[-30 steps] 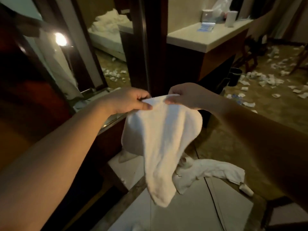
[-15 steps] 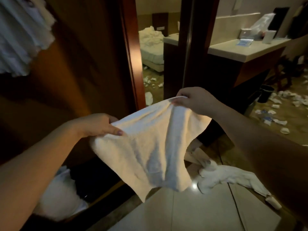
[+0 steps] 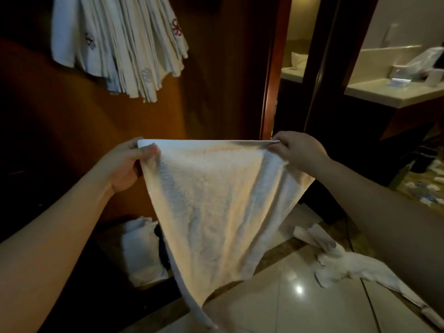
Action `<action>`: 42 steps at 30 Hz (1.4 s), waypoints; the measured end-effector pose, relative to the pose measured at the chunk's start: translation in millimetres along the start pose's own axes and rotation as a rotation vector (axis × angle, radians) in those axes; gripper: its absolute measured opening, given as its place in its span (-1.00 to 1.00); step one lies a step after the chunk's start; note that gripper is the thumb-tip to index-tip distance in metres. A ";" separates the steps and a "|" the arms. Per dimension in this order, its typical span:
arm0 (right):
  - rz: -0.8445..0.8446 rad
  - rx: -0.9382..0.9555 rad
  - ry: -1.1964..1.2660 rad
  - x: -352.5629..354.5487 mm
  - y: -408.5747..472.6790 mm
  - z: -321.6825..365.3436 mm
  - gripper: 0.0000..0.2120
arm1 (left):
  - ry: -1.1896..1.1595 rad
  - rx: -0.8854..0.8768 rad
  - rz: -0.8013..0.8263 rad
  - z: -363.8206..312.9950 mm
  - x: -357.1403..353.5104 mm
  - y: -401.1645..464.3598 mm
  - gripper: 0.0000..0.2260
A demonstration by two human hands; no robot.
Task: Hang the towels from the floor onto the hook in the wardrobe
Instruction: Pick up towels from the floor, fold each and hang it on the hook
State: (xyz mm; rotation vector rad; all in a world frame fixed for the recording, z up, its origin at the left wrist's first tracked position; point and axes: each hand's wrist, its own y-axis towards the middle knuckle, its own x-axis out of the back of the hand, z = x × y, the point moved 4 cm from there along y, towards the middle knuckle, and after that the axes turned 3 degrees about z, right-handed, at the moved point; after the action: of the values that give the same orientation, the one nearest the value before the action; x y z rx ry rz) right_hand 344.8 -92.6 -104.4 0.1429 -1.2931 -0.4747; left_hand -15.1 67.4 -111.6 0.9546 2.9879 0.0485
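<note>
- Pale countertop at the right edge, over a dark cabinet.
- On it, near the back right corner, a clear plastic bag and a small white box.
- Dark waste bin on the floor below the countertop.
- Scraps of paper litter strewn over the carpet at far right.
- Glossy floor tiles catch a light spot.
</note>
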 end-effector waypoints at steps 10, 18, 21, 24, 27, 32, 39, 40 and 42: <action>0.192 -0.115 0.030 -36.1 3.9 9.8 -0.74 | -0.277 -0.032 -0.186 -22.7 52.6 -22.8 -0.60; 0.291 -0.048 0.351 -30.8 -12.2 65.0 -0.54 | -0.323 0.058 -0.350 -27.9 58.4 -22.6 -0.85; 0.308 -0.013 0.662 -24.1 -20.3 93.2 -0.65 | -0.305 0.059 -0.327 -27.1 43.4 -28.0 -0.73; 0.358 0.020 0.842 -20.7 -26.2 125.3 -0.73 | -0.248 0.012 -0.231 -29.3 18.1 -37.2 -0.68; 0.440 0.087 0.880 -15.5 -29.4 154.2 -0.70 | -0.214 -0.022 -0.188 -31.8 -10.8 -46.4 -0.67; 0.434 0.242 0.701 4.0 -33.3 181.0 -0.66 | -0.179 -0.115 -0.060 -40.6 -52.4 -56.3 -0.63; 0.158 0.296 0.666 33.2 -37.2 182.7 -0.89 | -0.245 -0.216 0.099 -50.9 -85.9 -71.1 -0.69; 0.124 0.310 0.666 37.5 -38.8 183.2 -0.88 | -0.229 -0.212 0.090 -52.6 -88.4 -72.0 -0.70; 0.061 0.325 0.667 46.6 -41.7 185.0 -0.88 | -0.188 -0.210 0.068 -56.3 -92.9 -72.6 -0.73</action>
State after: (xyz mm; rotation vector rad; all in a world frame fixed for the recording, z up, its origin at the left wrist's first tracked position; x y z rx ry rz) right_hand 168.0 -119.8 -26.2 0.4893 -0.7043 -0.1336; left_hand 17.8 -47.1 -58.1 0.9763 2.7140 0.2524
